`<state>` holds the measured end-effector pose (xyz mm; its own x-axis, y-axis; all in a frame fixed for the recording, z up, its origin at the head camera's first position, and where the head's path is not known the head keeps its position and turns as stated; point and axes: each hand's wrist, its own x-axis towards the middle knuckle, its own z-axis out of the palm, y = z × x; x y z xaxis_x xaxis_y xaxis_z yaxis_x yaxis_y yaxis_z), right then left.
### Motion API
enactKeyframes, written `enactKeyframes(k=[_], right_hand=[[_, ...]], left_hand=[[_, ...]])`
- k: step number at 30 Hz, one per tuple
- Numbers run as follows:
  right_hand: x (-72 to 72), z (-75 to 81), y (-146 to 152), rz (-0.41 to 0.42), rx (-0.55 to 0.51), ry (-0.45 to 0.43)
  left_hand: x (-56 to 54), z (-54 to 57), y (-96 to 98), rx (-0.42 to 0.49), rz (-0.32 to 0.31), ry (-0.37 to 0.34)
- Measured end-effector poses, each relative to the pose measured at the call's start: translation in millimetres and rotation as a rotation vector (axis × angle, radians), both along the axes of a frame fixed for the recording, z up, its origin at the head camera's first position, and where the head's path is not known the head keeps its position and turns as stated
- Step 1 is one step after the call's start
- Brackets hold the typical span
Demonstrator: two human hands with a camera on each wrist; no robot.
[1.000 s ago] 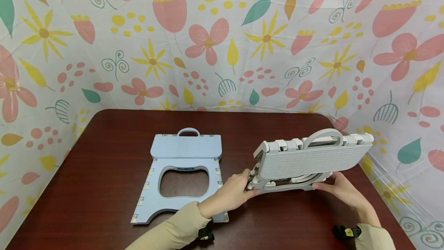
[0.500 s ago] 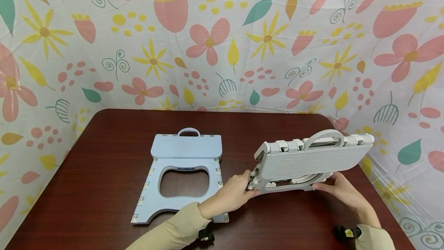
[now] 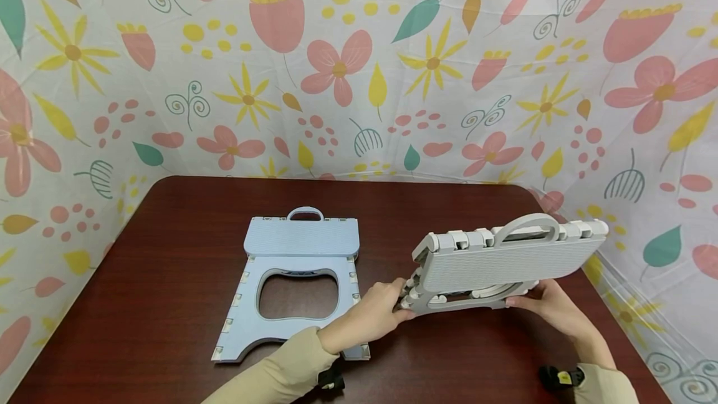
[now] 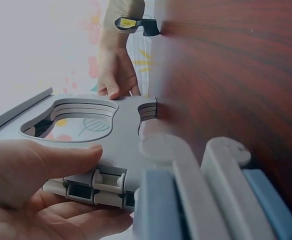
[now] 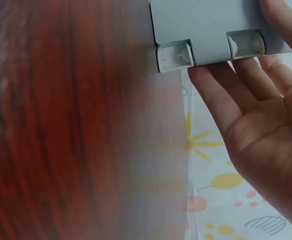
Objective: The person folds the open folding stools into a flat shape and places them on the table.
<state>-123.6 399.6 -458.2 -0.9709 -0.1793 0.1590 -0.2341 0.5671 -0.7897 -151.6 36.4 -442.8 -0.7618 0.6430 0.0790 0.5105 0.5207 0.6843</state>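
Observation:
A grey folding step stool [image 3: 507, 264], folded flat with its handle on top, is tilted upright over the right side of the table. My left hand [image 3: 367, 313] grips its left edge; in the left wrist view the thumb lies along the face beside the oval opening and the fingers [image 4: 81, 217] are under the hinged edge. On the opposite edge my right hand [image 3: 552, 307] holds the stool, with fingers behind the hinges in the right wrist view. A light blue folding step stool [image 3: 301, 239] lies folded flat to the left, partly covered by my left forearm.
Both stools are over a dark red-brown wooden table [image 3: 162, 267]. A floral curtain [image 3: 336, 123] hangs behind it and along both sides. The grey stool's upper right corner reaches past the table's right edge in the head view. Black straps [image 3: 561, 376] are on both wrists.
The grey stool's top edge and handle have tipped down slightly. Both hands keep their hold in nearly the same place, and the blue stool has stayed still.

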Motion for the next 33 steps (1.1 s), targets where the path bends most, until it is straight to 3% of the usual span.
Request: enactKeyframes(k=[10, 18, 33], right_hand=[[1.8, 0.4, -1.5, -0.027, -0.001, 0.031], [2.6, 0.5, 0.2, -0.006, -0.025, 0.031], [-1.1, -4.7, 1.3, 0.003, -0.031, 0.134]], left_hand=[[0.6, -0.9, 0.3, 0.094, 0.011, 0.003], [1.3, -1.1, -1.3, 0.185, -0.006, -0.063], [3.7, -1.4, 0.6, 0.179, 0.033, -0.028]])
